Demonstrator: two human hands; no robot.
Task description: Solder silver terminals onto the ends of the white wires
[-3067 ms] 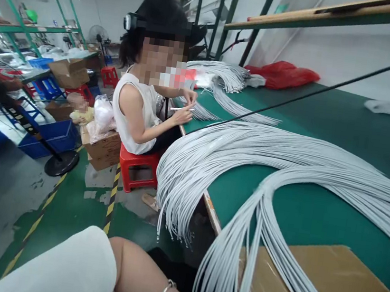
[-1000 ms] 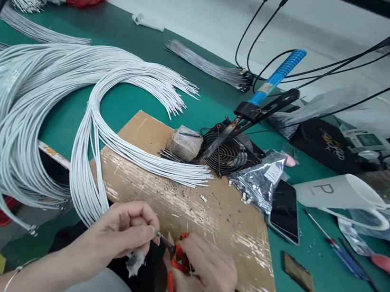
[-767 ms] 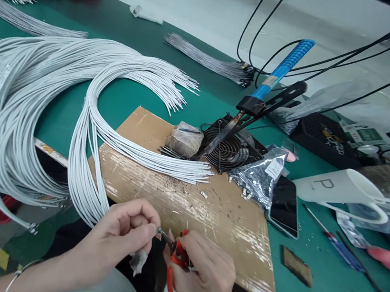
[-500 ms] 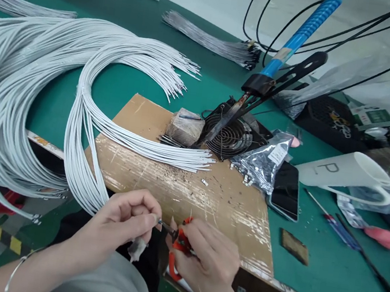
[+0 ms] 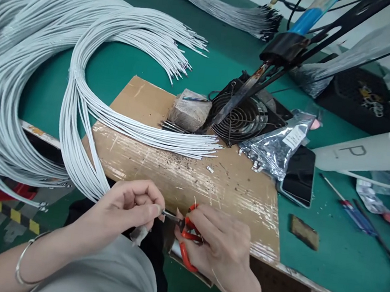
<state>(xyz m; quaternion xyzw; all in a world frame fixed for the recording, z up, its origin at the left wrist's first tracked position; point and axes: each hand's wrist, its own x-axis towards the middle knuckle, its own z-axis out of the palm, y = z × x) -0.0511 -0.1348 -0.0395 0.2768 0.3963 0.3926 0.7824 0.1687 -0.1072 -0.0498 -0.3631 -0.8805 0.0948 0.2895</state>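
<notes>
My right hand (image 5: 220, 245) is closed round small red-handled scissors (image 5: 186, 240) at the near edge of a worn brown board (image 5: 190, 183). The dark blade tips point left to my left hand (image 5: 129, 209). That hand pinches something small at the tips, too tiny to name, with a scrap of pale material hanging below its fingers. A bunch of white wires (image 5: 135, 131) lies across the board just beyond both hands, ends pointing right.
A large sheaf of white wires (image 5: 19, 60) loops over the green table (image 5: 338, 260). Behind the board: a blue-handled soldering iron (image 5: 262, 73) on its stand, a round fan grille (image 5: 243, 119), a silver bag (image 5: 277, 149), a phone (image 5: 299, 174), a white jug (image 5: 369, 154), a screwdriver (image 5: 350, 209).
The view has swung from a seated co-worker on the left to my own bench, then tilted further down. Both hands keep the same grip, scissors tips against the left fingers.
</notes>
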